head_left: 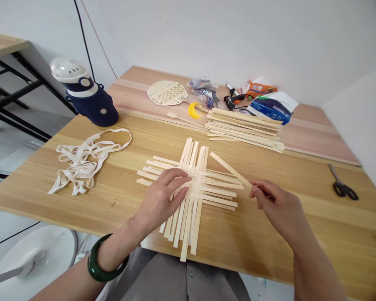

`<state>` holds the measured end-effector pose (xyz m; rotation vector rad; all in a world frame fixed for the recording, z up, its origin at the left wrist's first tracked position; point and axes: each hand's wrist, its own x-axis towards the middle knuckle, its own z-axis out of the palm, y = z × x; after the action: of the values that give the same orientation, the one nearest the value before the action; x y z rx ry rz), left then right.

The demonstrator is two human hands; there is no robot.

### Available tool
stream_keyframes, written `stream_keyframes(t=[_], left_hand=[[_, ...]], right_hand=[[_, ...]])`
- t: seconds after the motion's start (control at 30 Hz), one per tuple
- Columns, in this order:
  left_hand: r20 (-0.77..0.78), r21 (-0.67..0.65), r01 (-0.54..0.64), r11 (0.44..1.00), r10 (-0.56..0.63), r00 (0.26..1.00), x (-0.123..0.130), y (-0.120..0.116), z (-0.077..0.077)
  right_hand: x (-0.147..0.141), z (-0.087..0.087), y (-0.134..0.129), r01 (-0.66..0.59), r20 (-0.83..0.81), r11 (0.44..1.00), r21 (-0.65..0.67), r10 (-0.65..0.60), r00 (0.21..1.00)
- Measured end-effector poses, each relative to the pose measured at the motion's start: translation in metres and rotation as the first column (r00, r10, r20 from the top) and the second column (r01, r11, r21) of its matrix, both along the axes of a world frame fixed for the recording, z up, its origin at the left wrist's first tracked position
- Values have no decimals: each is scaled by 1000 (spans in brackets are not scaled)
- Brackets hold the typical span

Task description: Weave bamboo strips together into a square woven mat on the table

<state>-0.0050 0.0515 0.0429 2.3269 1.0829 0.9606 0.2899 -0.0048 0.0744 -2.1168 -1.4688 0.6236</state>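
Pale flat strips cross over and under each other in a woven piece [196, 184] on the table, their loose ends sticking out on all four sides. Over its left part rests my left hand [167, 192], fingers apart and bent, fingertips at the woven middle. A dark green bangle [97, 259] circles that wrist. To the right of the weave, my right hand [274, 205] pinches one end of a single strip [227, 165] between thumb and fingers. The strip slants up and left, its far end near the weave's upper right corner.
Behind the weave lies a stack of strips [246, 129]. A round woven fan [167, 93], a yellow tape roll [194, 110], a glue gun [233, 99] and a tissue pack [271, 106] sit at the back. White ribbon [84, 163] and a blue bottle [92, 102] stand left; scissors [343, 186] lie right.
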Motion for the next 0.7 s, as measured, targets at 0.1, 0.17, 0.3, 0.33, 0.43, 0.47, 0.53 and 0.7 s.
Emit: stream_keyframes(t=[0.1,0.17,0.3,0.33,0.43,0.47,0.53,0.7], left_hand=[[-151,20,29,999,-26,988,5,-1,-10],[-263,58,7,998,9,965,5,-1,-18],[-397,93,-16,996,52,916,1,-1,-28],[-409,97,-10,995,49,911,1,0,-28],[-417,126,1,992,52,907,5,5,-29],[-417,135,-2,991,58,907,7,7,-30],[-425,140,-10,990,69,903,10,10,-32],[-502,75,33,997,9,865,14,12,-39]], right_hand=[[0,-2,1,-9,5,1000,0,9,1000],[2,-5,2,-3,13,1000,-11,3,1000],[4,-9,4,7,24,1000,-13,-7,1000],[3,-9,5,6,29,1000,-14,-6,1000],[1,-7,8,6,54,1000,-7,-6,999],[0,-6,9,7,64,1000,-5,-7,998],[-1,-5,10,5,75,1000,-7,-4,997],[7,-4,11,-2,87,1000,-24,4,996]])
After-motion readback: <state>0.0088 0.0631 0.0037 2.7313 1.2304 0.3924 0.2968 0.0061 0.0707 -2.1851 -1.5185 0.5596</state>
